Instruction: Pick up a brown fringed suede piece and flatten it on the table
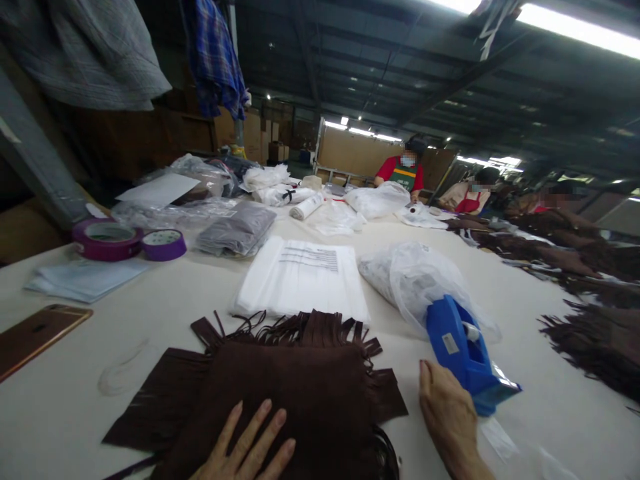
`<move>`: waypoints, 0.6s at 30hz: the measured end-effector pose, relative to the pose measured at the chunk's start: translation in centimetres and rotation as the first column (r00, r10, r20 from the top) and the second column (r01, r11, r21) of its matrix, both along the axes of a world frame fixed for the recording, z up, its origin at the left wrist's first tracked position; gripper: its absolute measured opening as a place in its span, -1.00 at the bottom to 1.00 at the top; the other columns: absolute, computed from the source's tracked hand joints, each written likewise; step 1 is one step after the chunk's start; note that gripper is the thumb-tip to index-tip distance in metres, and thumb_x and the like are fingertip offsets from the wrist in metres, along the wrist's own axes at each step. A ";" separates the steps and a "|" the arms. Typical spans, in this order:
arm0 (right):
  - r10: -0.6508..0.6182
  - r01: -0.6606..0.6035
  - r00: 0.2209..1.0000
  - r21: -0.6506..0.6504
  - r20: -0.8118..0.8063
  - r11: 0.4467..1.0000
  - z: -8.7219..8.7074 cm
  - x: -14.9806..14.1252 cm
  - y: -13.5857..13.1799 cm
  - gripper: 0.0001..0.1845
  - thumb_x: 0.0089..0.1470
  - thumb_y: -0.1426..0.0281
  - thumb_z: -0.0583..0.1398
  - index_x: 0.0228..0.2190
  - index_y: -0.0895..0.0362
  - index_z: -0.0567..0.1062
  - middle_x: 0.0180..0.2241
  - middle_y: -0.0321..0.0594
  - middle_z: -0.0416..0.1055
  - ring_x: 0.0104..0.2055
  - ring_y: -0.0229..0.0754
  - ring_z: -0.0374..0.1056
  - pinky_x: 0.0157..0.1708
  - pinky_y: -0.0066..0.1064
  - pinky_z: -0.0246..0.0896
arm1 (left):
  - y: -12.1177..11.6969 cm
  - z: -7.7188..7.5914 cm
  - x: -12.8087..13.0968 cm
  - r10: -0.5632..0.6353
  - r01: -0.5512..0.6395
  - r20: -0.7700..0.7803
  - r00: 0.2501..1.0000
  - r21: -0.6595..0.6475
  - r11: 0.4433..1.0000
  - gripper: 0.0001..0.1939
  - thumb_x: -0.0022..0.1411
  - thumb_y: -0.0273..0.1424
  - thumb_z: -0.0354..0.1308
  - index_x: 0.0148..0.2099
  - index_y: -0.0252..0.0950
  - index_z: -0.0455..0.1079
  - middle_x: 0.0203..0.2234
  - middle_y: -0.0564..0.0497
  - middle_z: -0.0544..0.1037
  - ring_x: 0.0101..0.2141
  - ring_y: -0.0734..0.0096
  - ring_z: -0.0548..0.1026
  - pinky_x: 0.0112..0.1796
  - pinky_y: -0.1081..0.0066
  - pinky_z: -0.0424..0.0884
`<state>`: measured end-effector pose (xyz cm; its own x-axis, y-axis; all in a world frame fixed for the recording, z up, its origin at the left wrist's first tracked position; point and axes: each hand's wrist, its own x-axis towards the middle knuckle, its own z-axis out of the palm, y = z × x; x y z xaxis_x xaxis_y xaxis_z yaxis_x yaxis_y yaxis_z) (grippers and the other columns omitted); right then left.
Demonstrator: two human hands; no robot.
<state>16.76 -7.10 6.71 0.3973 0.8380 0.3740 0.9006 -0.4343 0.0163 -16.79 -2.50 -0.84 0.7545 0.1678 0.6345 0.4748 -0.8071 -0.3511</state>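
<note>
My left hand [247,443] lies flat with fingers spread on a dark brown fringed fabric piece [280,380] at the table's front. My right hand [447,417] rests at the fabric's right edge, fingers together and extended, touching the base of a blue tape dispenser [465,353]; nothing shows in its grasp. Behind the fabric lies a stack of clear white plastic bags [300,280] with printed text. A crumpled plastic bag [420,280] lies behind the dispenser.
A phone [35,337] lies at the left edge; two purple tape rolls [127,240] and papers [85,277] farther back. Bagged garments [237,230] crowd the far side. More brown fringed pieces [595,333] lie right. Other people [404,172] work at the far end.
</note>
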 end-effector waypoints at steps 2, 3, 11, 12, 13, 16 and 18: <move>0.143 -0.145 0.988 -0.028 -0.055 0.989 -0.6 -2.2 0.4 -0.62 0.21 0.32 -0.15 -0.32 0.06 0.44 -0.33 -0.17 0.46 -0.27 -0.14 0.39 -0.27 -0.35 0.26 | 0.0 -0.1 -0.1 0.010 -0.010 -0.021 1.000 0.001 1.000 -0.60 0.28 -0.33 -0.04 0.17 -0.10 0.22 0.21 -0.13 0.19 0.16 -0.03 0.19 0.14 -0.19 -0.06; 0.200 -0.204 0.977 -0.050 -0.076 0.978 -1.0 -3.1 0.6 -0.65 0.20 0.33 -0.13 -0.31 0.02 0.44 -0.30 -0.22 0.47 -0.25 -0.16 0.39 -0.26 -0.37 0.26 | 0.1 0.0 -0.1 0.014 -0.014 -0.036 0.999 0.014 1.000 -0.59 0.28 -0.32 -0.03 0.17 -0.10 0.21 0.21 -0.12 0.18 0.17 -0.03 0.17 0.14 -0.19 -0.08; 0.108 -0.108 0.994 -0.053 0.013 0.993 -2.3 3.3 -1.6 -0.66 0.00 0.37 -0.10 -0.52 -0.05 0.44 -0.39 -0.03 0.48 -0.40 0.06 0.40 -0.50 -0.13 0.21 | -0.5 0.1 -0.6 0.072 -0.064 -0.126 0.989 0.062 0.996 -0.51 0.25 -0.40 0.06 0.21 -0.12 0.13 0.23 -0.20 0.11 0.13 -0.06 0.24 0.05 -0.18 0.16; 0.108 -0.108 0.994 -0.023 0.010 0.994 -1.7 3.5 -1.6 -0.68 0.00 0.35 -0.09 -0.51 -0.06 0.44 -0.37 -0.02 0.48 -0.38 0.08 0.41 -0.49 -0.10 0.22 | -0.7 0.3 -0.6 0.080 -0.072 -0.115 0.990 0.077 0.994 -0.50 0.24 -0.42 0.07 0.22 -0.11 0.13 0.23 -0.19 0.12 0.12 -0.04 0.25 0.05 -0.17 0.17; 0.135 -0.134 0.991 0.026 -0.013 0.991 -1.1 3.0 -1.4 -0.68 0.02 0.33 -0.08 -0.45 -0.06 0.46 -0.33 -0.01 0.48 -0.33 0.09 0.42 -0.44 -0.07 0.24 | -0.9 0.5 -0.7 0.086 -0.077 -0.099 0.991 0.088 0.993 -0.48 0.22 -0.44 0.09 0.21 -0.10 0.14 0.22 -0.17 0.13 0.12 -0.03 0.26 0.05 -0.15 0.18; 0.387 -0.355 0.906 0.188 -0.173 0.916 1.2 -2.7 0.5 -0.69 0.14 0.28 -0.04 -0.18 -0.03 0.43 -0.13 -0.11 0.44 -0.10 -0.03 0.37 -0.13 -0.15 0.26 | -1.3 2.2 -1.4 0.078 -0.065 -0.162 0.984 0.084 0.994 -0.48 0.22 -0.46 0.10 0.19 -0.02 0.16 0.22 -0.02 0.18 0.09 0.17 0.31 0.04 0.10 0.29; 0.542 -0.537 0.788 0.105 -0.290 0.837 2.3 -7.8 2.6 -0.69 0.17 0.25 -0.03 -0.17 -0.03 0.44 -0.16 -0.23 0.46 -0.12 -0.11 0.37 -0.14 -0.22 0.27 | -1.4 3.6 -2.0 0.062 -0.043 -0.237 0.970 0.081 0.996 -0.59 0.28 -0.41 0.02 0.15 0.00 0.22 0.20 0.11 0.21 0.06 0.32 0.34 -0.04 0.32 0.37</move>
